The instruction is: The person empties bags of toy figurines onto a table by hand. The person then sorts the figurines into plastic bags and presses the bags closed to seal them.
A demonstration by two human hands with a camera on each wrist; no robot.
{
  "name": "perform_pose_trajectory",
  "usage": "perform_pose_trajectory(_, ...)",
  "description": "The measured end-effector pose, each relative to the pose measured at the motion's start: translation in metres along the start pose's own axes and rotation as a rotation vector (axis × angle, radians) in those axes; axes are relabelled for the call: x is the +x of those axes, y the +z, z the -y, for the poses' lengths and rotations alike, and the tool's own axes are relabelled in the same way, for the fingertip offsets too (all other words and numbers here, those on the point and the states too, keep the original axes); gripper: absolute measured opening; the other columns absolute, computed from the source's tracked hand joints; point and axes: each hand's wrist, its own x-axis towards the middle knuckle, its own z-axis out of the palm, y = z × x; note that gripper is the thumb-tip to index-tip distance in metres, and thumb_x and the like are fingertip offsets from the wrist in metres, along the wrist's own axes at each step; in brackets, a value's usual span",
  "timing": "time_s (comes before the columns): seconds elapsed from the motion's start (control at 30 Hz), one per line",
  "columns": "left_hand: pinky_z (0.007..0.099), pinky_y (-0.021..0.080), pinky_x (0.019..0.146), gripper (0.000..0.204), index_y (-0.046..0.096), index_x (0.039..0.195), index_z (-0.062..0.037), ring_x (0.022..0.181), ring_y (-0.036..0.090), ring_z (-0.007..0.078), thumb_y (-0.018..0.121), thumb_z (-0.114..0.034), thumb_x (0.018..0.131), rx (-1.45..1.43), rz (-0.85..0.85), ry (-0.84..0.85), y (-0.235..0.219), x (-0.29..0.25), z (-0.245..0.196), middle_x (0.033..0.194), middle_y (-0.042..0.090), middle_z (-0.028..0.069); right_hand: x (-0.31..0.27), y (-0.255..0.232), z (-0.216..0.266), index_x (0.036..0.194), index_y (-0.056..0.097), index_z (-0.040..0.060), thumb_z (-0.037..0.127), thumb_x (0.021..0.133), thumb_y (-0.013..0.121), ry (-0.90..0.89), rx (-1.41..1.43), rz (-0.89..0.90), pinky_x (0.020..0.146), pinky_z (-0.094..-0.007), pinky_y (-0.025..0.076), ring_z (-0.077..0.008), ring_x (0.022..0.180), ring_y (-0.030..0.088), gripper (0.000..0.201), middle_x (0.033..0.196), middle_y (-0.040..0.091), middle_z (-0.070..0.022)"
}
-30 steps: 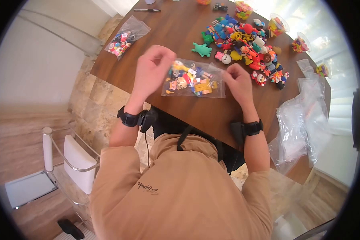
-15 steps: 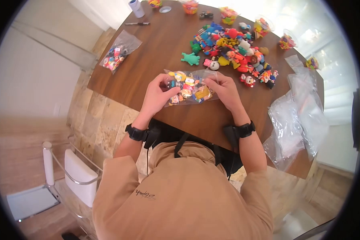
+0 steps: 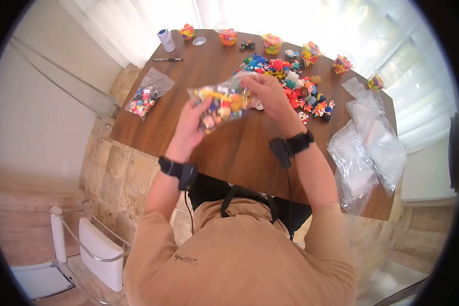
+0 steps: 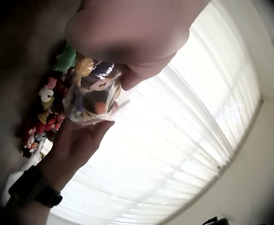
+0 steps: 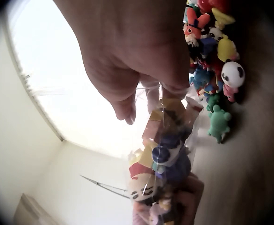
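A clear plastic bag (image 3: 222, 108) packed with small colourful toy figures is held up over the table, tilted, in both hands. My left hand (image 3: 189, 125) grips its left side, the thumb lying across the front. At the upper right edge, my right hand (image 3: 271, 96) pinches the plastic. Through the film in the right wrist view, a blue figure (image 5: 174, 159) and a pale-faced figure (image 5: 143, 187) show. Behind the bag and right hand lies a heap of toy figures (image 3: 307, 92), partly covered. A green figure (image 5: 219, 123) stands at the heap's edge in the right wrist view.
Another filled bag (image 3: 144, 102) lies at the table's left. Flat clear bags (image 3: 354, 163) are stacked on the right. Several cups of colourful pieces (image 3: 272, 45) line the far edge, near a white cylinder (image 3: 166, 41), a pen (image 3: 168, 59) and a small dark object (image 3: 247, 45).
From lying low at the table's front, the bag has been lifted and tilted. My left hand has taken hold of its left side, and the right hand has moved up to its upper edge.
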Motion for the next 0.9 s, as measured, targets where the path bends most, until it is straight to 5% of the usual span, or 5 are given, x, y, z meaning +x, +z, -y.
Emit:
perform_pose_trajectory(0.3, 0.0327, 0.053, 0.073, 0.052, 0.063, 0.119, 0.0028, 0.084, 0.067, 0.0189, 0.077, -0.027, 0.080, 1.650, 0.485, 0.606, 0.074, 0.136, -0.088, 0.102, 0.070, 0.0123, 0.012, -0.027, -0.041, 0.111, 0.065, -0.0058, 0.018, 0.090, 0.065, -0.085, -0.346, -0.207, 0.075, -0.0284, 0.050, -0.0130, 0.089, 0.063, 0.032, 0.097, 0.069, -0.0086)
perform_pose_trajectory(0.4, 0.0338, 0.053, 0.074, 0.060, 0.065, 0.114, 0.0055, 0.083, 0.067, 0.0234, 0.081, -0.036, 0.073, 1.877, 0.471, 0.431, 0.112, 0.154, -0.096, 0.096, 0.070, 0.0175, -0.015, -0.017, -0.051, 0.119, 0.059, -0.0054, 0.018, 0.090, 0.065, -0.081, -0.226, -0.293, 0.086, -0.0305, 0.051, -0.0168, 0.098, 0.064, 0.037, 0.109, 0.068, -0.0118)
perform_pose_trajectory(0.53, 0.0355, 0.054, 0.073, 0.064, 0.068, 0.107, 0.0066, 0.080, 0.068, 0.0257, 0.083, -0.043, 0.068, 1.971, 0.505, 0.607, 0.138, 0.174, -0.108, 0.088, 0.070, 0.0186, -0.043, -0.015, -0.067, 0.125, 0.055, -0.0050, 0.019, 0.090, 0.065, -0.109, -0.469, -0.272, 0.091, -0.0338, 0.051, -0.0226, 0.101, 0.065, 0.043, 0.114, 0.067, -0.0159)
perform_pose_trajectory(0.67, 0.0341, 0.055, 0.063, 0.031, 0.067, 0.106, 0.0030, 0.071, 0.067, 0.0216, 0.062, -0.024, 0.092, 1.955, 0.620, 0.463, 0.160, 0.160, -0.128, 0.089, 0.072, 0.0142, -0.045, -0.020, -0.073, 0.131, 0.051, -0.0015, 0.021, 0.089, 0.067, -0.044, -0.519, -0.218, 0.089, -0.0337, 0.051, -0.0228, 0.100, 0.067, 0.051, 0.112, 0.068, -0.0152)
perform_pose_trajectory(0.9, 0.0341, 0.053, 0.067, 0.025, 0.069, 0.100, 0.0001, 0.074, 0.064, 0.0206, 0.062, -0.023, 0.091, 1.908, 0.627, 0.282, 0.172, 0.151, -0.141, 0.082, 0.070, 0.0112, -0.032, -0.021, -0.072, 0.136, 0.049, 0.0026, 0.021, 0.088, 0.068, -0.024, -0.539, -0.189, 0.084, -0.0326, 0.052, -0.0202, 0.091, 0.067, 0.055, 0.105, 0.069, -0.0108)
